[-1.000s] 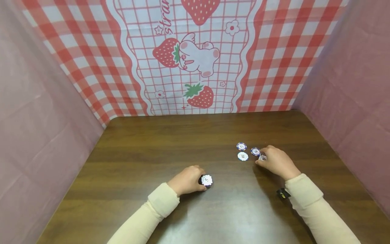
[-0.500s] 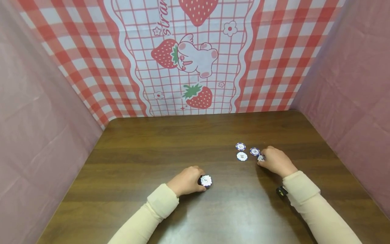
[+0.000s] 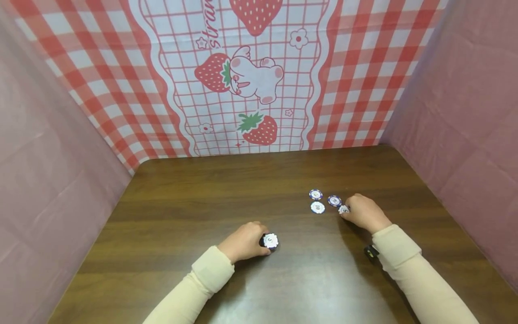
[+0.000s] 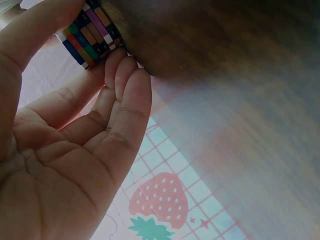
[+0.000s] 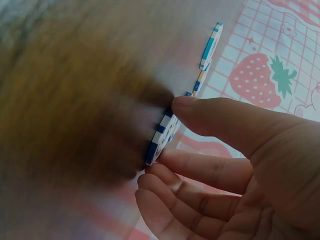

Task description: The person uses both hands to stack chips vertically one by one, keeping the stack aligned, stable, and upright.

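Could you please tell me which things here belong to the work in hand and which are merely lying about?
In hand:
- stack of chips, gripped by the left hand
- single chip, pinched at its edge by the right hand
- three loose chips lying flat beside it

Lying about:
- small black object by the right sleeve
- strawberry cloth behind the table

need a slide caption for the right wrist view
Right hand pinches a blue-and-white chip off the wooden table, two more chips beyond.
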